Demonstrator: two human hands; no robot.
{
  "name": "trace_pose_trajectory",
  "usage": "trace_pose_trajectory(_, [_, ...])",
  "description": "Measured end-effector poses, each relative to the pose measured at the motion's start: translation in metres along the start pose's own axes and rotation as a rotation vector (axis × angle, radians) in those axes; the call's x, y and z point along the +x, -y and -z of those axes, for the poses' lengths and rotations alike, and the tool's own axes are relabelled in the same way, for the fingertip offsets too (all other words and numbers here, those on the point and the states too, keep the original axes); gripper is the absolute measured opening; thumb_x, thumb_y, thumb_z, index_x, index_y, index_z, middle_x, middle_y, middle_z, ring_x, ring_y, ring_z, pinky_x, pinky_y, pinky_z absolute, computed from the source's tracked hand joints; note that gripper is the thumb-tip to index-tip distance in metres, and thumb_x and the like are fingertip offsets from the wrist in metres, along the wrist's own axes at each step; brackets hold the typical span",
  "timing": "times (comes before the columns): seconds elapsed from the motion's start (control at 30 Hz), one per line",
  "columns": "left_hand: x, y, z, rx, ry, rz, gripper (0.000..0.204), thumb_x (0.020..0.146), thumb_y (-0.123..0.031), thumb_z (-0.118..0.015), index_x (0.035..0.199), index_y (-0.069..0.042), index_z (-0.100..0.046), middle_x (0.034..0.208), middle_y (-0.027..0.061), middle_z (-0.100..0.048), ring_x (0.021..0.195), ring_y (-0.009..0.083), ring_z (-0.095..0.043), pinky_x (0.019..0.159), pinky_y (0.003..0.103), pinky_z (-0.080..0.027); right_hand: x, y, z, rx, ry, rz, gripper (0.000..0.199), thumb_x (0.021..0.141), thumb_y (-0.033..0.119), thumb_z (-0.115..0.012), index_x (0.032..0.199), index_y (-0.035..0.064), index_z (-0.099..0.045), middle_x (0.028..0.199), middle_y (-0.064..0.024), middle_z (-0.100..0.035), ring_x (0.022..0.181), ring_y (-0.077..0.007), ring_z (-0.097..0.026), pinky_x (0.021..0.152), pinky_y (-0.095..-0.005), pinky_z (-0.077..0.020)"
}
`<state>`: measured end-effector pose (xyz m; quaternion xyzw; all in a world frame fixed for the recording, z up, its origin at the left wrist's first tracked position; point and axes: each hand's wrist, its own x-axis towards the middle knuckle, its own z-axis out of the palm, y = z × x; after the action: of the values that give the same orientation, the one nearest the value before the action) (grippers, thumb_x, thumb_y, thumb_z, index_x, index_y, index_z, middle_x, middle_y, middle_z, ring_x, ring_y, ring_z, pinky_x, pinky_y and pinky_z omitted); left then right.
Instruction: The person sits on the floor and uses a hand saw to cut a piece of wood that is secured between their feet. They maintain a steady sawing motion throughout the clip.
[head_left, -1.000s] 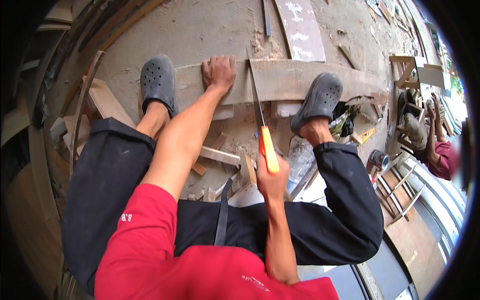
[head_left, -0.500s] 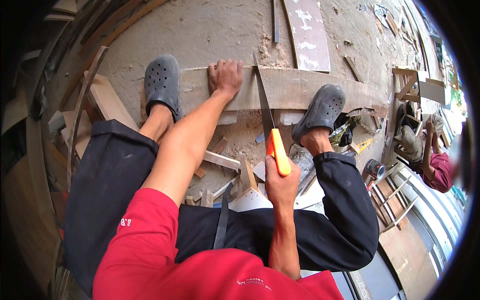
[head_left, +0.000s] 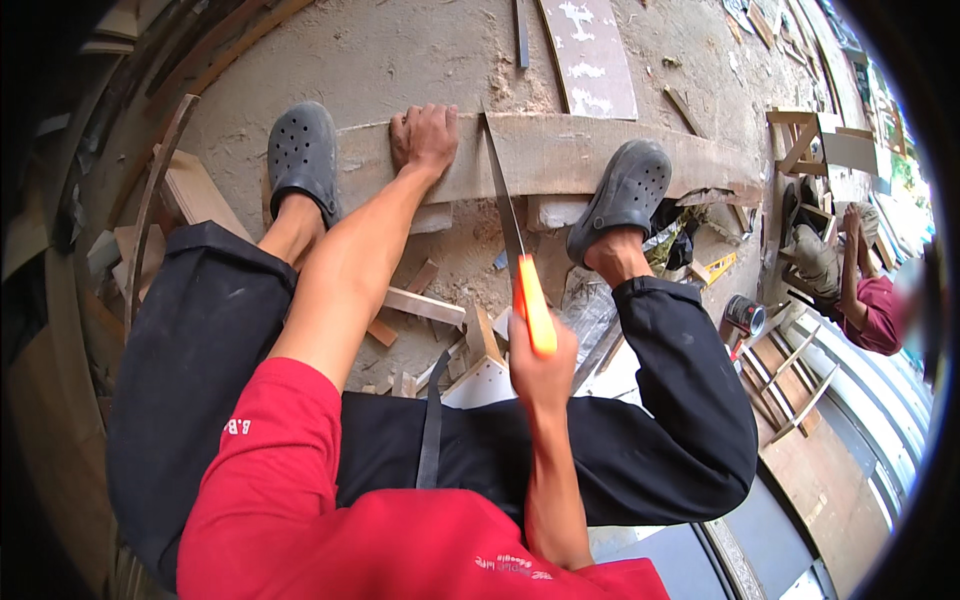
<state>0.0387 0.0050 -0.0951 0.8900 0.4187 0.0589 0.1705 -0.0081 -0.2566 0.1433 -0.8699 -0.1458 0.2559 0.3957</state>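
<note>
A hand saw (head_left: 503,195) with a dark blade and an orange-yellow handle is held in my right hand (head_left: 543,360), fingers closed round the grip. Its blade lies across a long wooden plank (head_left: 545,155), the tip reaching just past the far edge. On the plank left of the blade, my left hand (head_left: 424,140) presses down with its fingers curled over the far edge. My two feet, in grey clogs (head_left: 303,160), rest on the plank on either side. Whether the blade has cut into the wood cannot be made out.
Wood offcuts (head_left: 425,305) lie between my legs, near the plank. Beyond it are a board with patchy white marks (head_left: 590,60) and sawdust. A paint can (head_left: 744,314) stands to the right, and another person (head_left: 860,280) sits at the far right.
The saw has drawn back a little toward me, its handle now farther from the plank's near edge. My left hand keeps its place on the plank. The whole view has shifted slightly.
</note>
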Motion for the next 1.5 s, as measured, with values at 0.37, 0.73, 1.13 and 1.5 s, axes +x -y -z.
trace_pose_trajectory(0.37, [-0.013, 0.008, -0.008, -0.003, 0.006, -0.006, 0.046, 0.102, -0.041, -0.037, 0.098, -0.010, -0.070, 0.102, 0.0083, -0.069, 0.105, 0.0262, -0.057, 0.096, 0.045, -0.031, -0.030, 0.038, 0.009, -0.045, 0.016, -0.027, 0.015, 0.084, 0.011, -0.068, 0.086, -0.0041, -0.067, 0.068, -0.0203, -0.063, 0.060, -0.0345, -0.065, 0.058, -0.0395, -0.0497])
trace_pose_trajectory(0.73, [-0.001, 0.009, 0.011, 0.021, 0.219, -0.082, 0.046, 0.103, -0.040, -0.036, 0.124, -0.007, -0.059, 0.135, 0.0120, -0.053, 0.138, 0.0304, -0.034, 0.114, 0.055, -0.017, 0.051, 0.027, -0.026, -0.050, -0.026, -0.023, 0.025, 0.085, 0.023, -0.064, 0.078, -0.0014, -0.063, 0.073, -0.0253, -0.063, 0.073, -0.0451, -0.063, 0.065, -0.0493, -0.0492])
trace_pose_trajectory(1.13, [-0.007, 0.020, 0.029, 0.054, 0.421, -0.088, 0.064, 0.097, -0.044, -0.047, 0.153, -0.017, -0.030, 0.162, 0.0121, -0.018, 0.150, 0.0369, -0.008, 0.117, 0.064, -0.007, 0.052, 0.025, -0.026, -0.012, -0.033, -0.069, 0.027, 0.083, 0.024, -0.064, 0.076, -0.0019, -0.064, 0.070, -0.0234, -0.063, 0.068, -0.0421, -0.064, 0.064, -0.0477, -0.0493])
trace_pose_trajectory(1.5, [-0.031, -0.010, 0.081, 0.058, 0.627, 0.041, 0.089, 0.082, -0.048, -0.070, 0.156, -0.035, -0.022, 0.165, 0.0055, -0.008, 0.149, 0.0448, -0.002, 0.109, 0.075, -0.016, 0.024, 0.024, -0.015, -0.030, -0.042, -0.036, 0.028, 0.083, 0.025, -0.064, 0.079, -0.0022, -0.064, 0.071, -0.0245, -0.062, 0.069, -0.0407, -0.064, 0.063, -0.0466, -0.0488])
